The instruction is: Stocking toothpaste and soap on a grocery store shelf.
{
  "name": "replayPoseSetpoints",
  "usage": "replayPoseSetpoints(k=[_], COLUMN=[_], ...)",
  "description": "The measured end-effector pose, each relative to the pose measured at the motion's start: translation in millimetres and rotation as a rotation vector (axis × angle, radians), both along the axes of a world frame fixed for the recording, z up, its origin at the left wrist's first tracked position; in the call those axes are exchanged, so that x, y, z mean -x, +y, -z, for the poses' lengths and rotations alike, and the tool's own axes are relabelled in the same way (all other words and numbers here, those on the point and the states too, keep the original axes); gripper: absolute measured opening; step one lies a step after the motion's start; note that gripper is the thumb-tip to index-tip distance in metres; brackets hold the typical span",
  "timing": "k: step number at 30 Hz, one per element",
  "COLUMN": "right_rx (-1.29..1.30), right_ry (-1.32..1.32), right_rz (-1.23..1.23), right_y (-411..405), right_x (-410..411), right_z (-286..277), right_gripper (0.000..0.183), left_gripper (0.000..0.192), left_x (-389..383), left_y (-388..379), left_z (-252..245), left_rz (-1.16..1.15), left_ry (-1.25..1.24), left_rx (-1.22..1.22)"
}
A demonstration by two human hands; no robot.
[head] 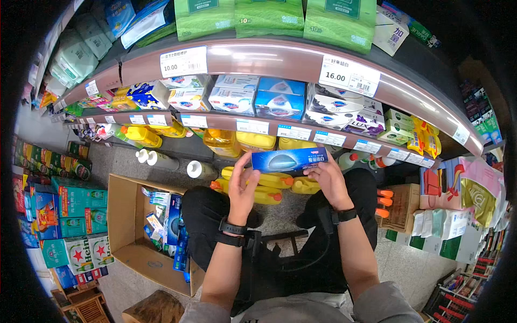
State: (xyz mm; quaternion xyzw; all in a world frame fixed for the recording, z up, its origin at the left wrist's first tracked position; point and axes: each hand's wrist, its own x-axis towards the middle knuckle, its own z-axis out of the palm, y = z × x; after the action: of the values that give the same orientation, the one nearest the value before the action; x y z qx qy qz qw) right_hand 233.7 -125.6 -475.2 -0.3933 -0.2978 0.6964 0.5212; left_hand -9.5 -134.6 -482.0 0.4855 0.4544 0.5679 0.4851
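Note:
A blue toothpaste box point(288, 160) lies level between my two hands, above my knees and in front of the lower shelves. My left hand point(244, 181) grips its left end, with the thumb at the lower edge. At its right end, my right hand point(329, 179) holds the corner between thumb and fingers. To the left of my leg stands an open cardboard box point(131, 214) with several toothpaste boxes point(173, 220) inside, some blue and some white. Boxed soaps point(280, 105) line the shelf beyond my hands. Green packs point(270, 18) stand on the shelf above.
Shelf edges point(262, 60) with price tags curve across the front. Yellow bottles point(266, 194) lie on the floor between my knees and the shelf, with white bottles point(198, 169) at their left. Beer cartons point(80, 218) are stacked far left; a brown carton point(400, 206) stands at right.

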Motion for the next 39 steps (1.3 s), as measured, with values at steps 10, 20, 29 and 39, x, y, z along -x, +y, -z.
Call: replayPoseSetpoints(k=[10, 20, 29, 39], right_rx=[-0.017, -0.180, -0.287, -0.247], right_ry=[-0.050, -0.057, -0.034, -0.438], right_rz=[0.030, -0.009, 0.033, -0.658], right_y=[3, 0, -6, -31], right_x=[2, 3, 67, 192], right_z=[-1, 12, -39, -127], right_gripper=[0.049, 0.037, 0.028, 0.018], left_gripper=[0.037, 0.036, 0.026, 0.027], left_x=[2, 16, 54, 184], left_y=[7, 10, -26, -176], left_z=[3, 12, -112, -108], left_rz=[-0.037, -0.208, -0.481, -0.605], left_ry=[-0.081, -0.051, 0.307, 0.032], left_rx=[0.087, 0.173, -0.109, 0.158])
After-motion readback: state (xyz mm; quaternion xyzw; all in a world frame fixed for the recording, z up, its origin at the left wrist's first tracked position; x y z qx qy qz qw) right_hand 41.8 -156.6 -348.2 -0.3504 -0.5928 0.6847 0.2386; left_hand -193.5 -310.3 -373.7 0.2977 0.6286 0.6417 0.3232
